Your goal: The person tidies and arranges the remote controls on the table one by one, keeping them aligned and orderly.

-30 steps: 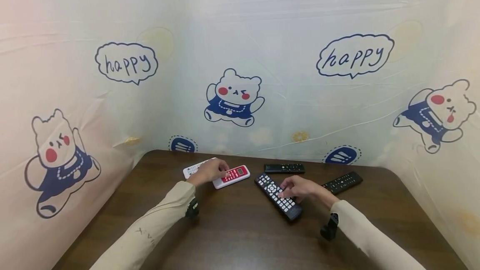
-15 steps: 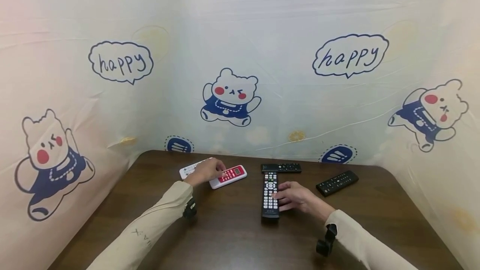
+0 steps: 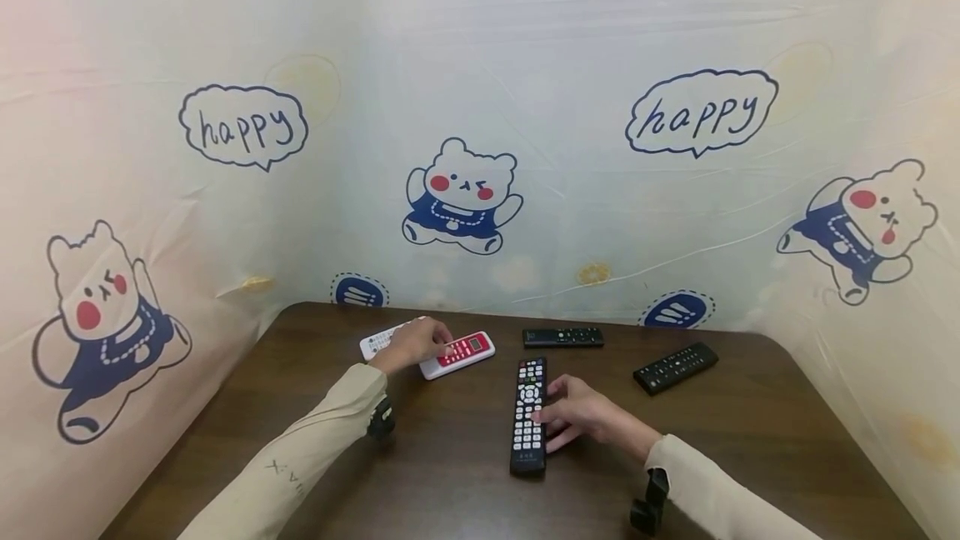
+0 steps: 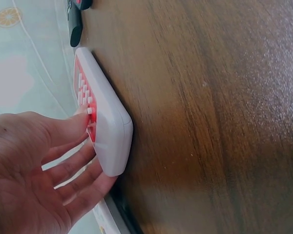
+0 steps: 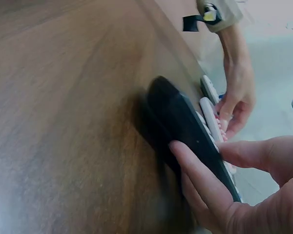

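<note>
In the head view my left hand (image 3: pixel 415 345) holds a white remote control with a red face (image 3: pixel 467 350), thumb on its buttons; the left wrist view shows the fingers behind the remote's white edge (image 4: pixel 110 126). A second, white remote (image 3: pixel 377 342) lies partly hidden behind that hand. My right hand (image 3: pixel 585 413) grips a long black remote control with white buttons (image 3: pixel 528 432) from its right side. Thumb on top and fingers underneath, it pinches the black remote (image 5: pixel 185 126) in the right wrist view, where a blurred shadow shows below the remote.
Toward the table's back edge lies a small black remote (image 3: pixel 562 337). Another black remote (image 3: pixel 675 367) lies slantwise at the right. The brown wooden table (image 3: pixel 450 482) meets a printed cloth (image 3: pixel 570 215) at the back and sides.
My right hand has turned the long black remote from slanted to nearly upright in view, and moved it left and nearer. The left hand and its remote have stayed in place.
</note>
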A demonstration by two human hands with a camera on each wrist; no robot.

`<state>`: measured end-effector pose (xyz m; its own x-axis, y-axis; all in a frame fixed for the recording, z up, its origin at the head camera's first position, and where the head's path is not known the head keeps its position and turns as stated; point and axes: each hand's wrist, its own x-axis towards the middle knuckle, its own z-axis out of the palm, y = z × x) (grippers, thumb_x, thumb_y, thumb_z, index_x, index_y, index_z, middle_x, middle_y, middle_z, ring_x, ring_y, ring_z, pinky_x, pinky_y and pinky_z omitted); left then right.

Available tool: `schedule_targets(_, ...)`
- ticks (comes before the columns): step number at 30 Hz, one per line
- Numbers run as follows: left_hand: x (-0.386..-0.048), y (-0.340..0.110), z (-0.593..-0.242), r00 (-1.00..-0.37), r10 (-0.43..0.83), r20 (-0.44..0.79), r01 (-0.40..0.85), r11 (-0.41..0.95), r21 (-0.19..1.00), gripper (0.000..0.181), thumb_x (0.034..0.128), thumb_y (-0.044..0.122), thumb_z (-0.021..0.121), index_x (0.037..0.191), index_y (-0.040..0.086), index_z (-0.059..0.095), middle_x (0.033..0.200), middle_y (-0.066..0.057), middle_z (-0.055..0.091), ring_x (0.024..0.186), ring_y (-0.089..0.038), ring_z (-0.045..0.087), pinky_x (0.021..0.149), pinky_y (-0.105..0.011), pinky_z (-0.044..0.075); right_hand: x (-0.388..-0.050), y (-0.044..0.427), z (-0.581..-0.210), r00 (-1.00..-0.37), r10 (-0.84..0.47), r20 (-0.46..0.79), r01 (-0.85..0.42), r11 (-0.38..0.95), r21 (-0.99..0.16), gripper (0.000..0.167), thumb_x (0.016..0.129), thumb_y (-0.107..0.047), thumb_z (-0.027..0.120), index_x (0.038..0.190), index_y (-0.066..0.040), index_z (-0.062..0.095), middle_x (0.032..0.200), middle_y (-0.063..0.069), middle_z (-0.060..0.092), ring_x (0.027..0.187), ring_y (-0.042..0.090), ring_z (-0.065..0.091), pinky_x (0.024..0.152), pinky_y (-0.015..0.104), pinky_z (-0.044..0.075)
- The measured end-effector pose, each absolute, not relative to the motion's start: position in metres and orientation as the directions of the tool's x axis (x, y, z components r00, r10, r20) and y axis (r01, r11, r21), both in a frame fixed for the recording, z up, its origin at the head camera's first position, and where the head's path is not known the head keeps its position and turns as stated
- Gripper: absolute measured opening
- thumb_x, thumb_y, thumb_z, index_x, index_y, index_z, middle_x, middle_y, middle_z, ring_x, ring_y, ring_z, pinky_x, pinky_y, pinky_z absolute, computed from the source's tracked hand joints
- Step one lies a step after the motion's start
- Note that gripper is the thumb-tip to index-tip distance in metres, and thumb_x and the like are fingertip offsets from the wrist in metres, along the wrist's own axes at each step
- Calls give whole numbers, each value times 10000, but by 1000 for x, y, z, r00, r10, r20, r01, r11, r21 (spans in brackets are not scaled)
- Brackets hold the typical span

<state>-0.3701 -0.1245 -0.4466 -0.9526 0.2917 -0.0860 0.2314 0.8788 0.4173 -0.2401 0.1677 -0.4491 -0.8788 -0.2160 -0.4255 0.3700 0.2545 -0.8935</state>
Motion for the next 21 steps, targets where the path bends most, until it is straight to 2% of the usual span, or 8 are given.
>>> schedule_targets(9, -370, -122, -447, -952, 293, -91, 231, 880, 415, 219, 968, 216, 761, 1152, 97, 766, 1052, -58, 748, 957, -216, 684, 879, -429, 554, -231, 168, -447, -881, -241, -408, 300, 382, -874, 471, 949, 40, 709, 1326, 100, 433, 944, 231, 650, 721, 301, 733, 662, 399, 655)
schedule_targets(16, -372, -125, -451, -954, 287, -90, 226, 883, 412, 209, 969, 229, 760, 1138, 107, 768, 1047, -57, 744, 954, -215, 679, 877, -427, 555, -232, 167, -445, -881, -235, -411, 290, 419, -860, 449, 953, 44, 700, 1320, 97, 446, 958, 235, 649, 726, 319, 742, 660, 397, 654)
schedule_targets(21, -373, -125, -452, -955, 285, -88, 221, 875, 430, 204, 971, 224, 758, 1136, 105, 770, 1051, -63, 744, 956, -220, 676, 881, -428, 553, -234, 168, -442, -875, -227, -427, 300, 438, -847, 506, 957, 12, 716, 1370, 66, 429, 969, 233, 650, 764, 330, 747, 653, 394, 653)
